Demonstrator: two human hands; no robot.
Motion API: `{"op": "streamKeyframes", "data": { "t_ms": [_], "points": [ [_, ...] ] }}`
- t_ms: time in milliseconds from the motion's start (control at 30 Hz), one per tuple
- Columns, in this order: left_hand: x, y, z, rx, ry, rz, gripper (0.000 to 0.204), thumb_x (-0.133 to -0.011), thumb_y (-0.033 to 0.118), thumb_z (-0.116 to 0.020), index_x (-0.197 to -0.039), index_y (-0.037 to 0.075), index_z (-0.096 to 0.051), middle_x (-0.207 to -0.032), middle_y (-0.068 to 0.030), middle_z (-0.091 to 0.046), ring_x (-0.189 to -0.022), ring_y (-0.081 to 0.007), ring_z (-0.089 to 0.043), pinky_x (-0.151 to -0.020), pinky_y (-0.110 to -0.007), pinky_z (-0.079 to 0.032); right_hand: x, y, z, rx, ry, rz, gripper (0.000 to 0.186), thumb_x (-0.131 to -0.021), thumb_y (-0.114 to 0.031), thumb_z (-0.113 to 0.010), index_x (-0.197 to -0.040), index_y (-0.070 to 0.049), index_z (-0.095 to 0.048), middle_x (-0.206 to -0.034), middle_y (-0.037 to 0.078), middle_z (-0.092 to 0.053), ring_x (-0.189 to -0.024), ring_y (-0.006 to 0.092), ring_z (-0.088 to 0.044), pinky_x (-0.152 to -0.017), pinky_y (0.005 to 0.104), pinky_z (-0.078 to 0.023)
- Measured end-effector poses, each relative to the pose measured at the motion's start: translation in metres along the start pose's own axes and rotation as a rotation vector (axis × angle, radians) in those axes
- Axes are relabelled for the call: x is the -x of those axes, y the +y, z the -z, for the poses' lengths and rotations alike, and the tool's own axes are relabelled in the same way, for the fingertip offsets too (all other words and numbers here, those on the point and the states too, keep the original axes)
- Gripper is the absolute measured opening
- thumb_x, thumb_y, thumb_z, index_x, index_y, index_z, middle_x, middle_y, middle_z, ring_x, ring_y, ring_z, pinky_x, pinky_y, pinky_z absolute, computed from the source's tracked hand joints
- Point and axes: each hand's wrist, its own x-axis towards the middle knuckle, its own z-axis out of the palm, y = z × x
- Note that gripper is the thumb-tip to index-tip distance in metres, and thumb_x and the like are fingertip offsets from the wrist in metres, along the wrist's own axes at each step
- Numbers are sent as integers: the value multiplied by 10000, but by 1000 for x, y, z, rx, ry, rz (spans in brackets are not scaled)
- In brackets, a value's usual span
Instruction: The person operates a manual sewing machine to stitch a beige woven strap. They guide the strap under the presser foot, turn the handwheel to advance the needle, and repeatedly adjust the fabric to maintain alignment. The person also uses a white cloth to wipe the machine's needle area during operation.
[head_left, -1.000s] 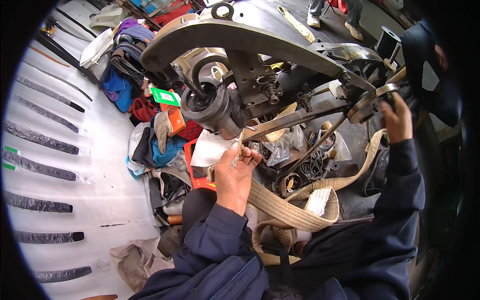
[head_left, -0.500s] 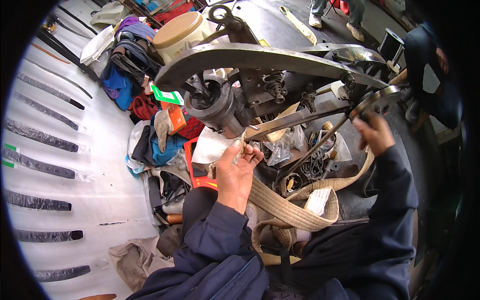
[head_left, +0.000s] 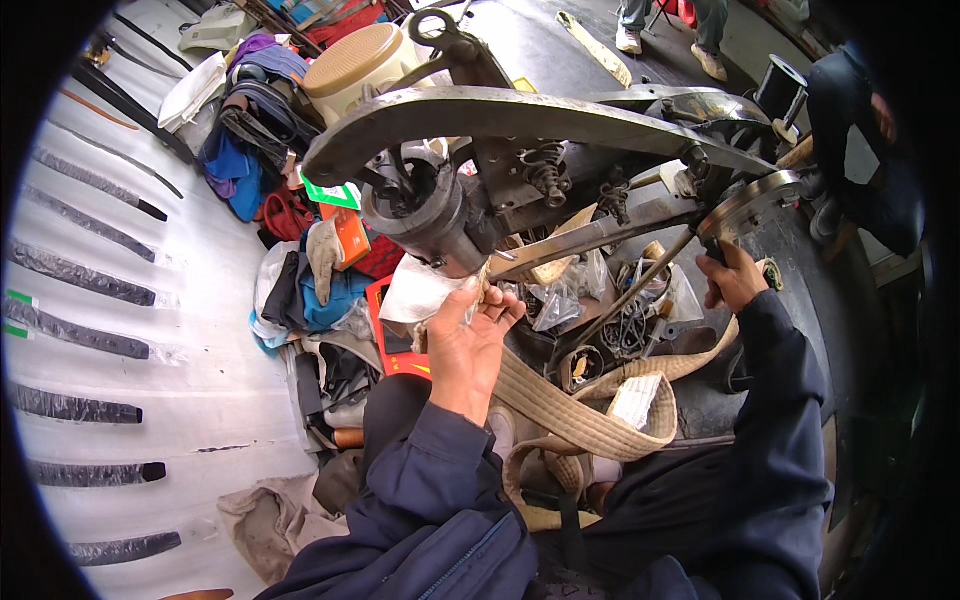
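A metal hand-cranked machine, seemingly a sewing machine, spans the middle, with a curved top arm (head_left: 480, 115) and a cylindrical head (head_left: 420, 215). My left hand (head_left: 468, 350) is just below that head, fingers curled on the end of a thick beige webbing strap (head_left: 590, 425), which loops down to my right. Exactly how the end sits under the head is hidden. My right hand (head_left: 735, 280) is closed round a handle (head_left: 714, 252) at the lower edge of the steel handwheel (head_left: 755, 200). A white cloth or paper (head_left: 410, 290) lies behind my left hand.
Heaped bags and cloths (head_left: 235, 140), a beige stool (head_left: 355, 70) and a red-orange box (head_left: 390, 360) are left of the machine. Wrapped dark strips lie on a white sheet (head_left: 200, 380). Loose metal parts (head_left: 630, 330) sit beneath. Other people's legs (head_left: 710, 30) show at top and right.
My right hand has swung down and left with the wheel's handle. The machine's top arm has dropped at its left end, uncovering more of the stool. My left hand has barely moved.
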Motion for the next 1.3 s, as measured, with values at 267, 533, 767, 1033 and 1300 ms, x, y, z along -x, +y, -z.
{"op": "streamKeyframes", "data": {
  "t_ms": [267, 533, 767, 1033, 1300],
  "points": [
    [-1, 1, -1, -44, 21, -5, 171, -886, 234, -625, -874, 64, -619, -797, -34, -600, -867, -191, -605, -963, -488, -456, -11, -37, 88, 286, 661, 300, 196, -955, -240, -622, -993, -49, -610, -710, 52, -576, -582, 126, -521, -529, 296, -417],
    [6, -7, -3, 14, 32, -68, 174, -891, 235, -603, -837, 69, -606, -755, -24, -559, -812, -189, -564, -938, -472, -458, -38, 49, 39, 391, 331, 121, 306, -928, -253, -643, -1113, -17, -579, -782, 163, -609, -641, 321, -629, -596, 409, -510],
    [4, -6, -3, -2, 20, -71, 167, -893, 216, -598, -827, 63, -594, -758, -34, -556, -820, -192, -560, -939, -464, -453, 20, -48, 33, 26, 151, 439, 215, -946, -153, -636, -1066, 25, -614, -736, 20, -570, -505, 97, -501, -441, 256, -417],
    [4, -3, -9, -5, 25, -50, 155, -886, 206, -601, -819, 67, -595, -754, -25, -557, -821, -190, -561, -936, -462, -455, -53, 39, 82, 620, 741, 353, 192, -926, -194, -647, -1068, -64, -644, -719, 73, -572, -609, 185, -610, -585, 310, -482],
    [2, -3, -7, -45, 29, -56, 158, -882, 215, -602, -819, 71, -595, -749, -21, -555, -809, -189, -569, -930, -465, -461, 19, -43, 16, -73, 68, 321, 261, -945, -133, -633, -1148, 32, -619, -725, 27, -552, -498, 105, -511, -427, 280, -450]
  ]
}}
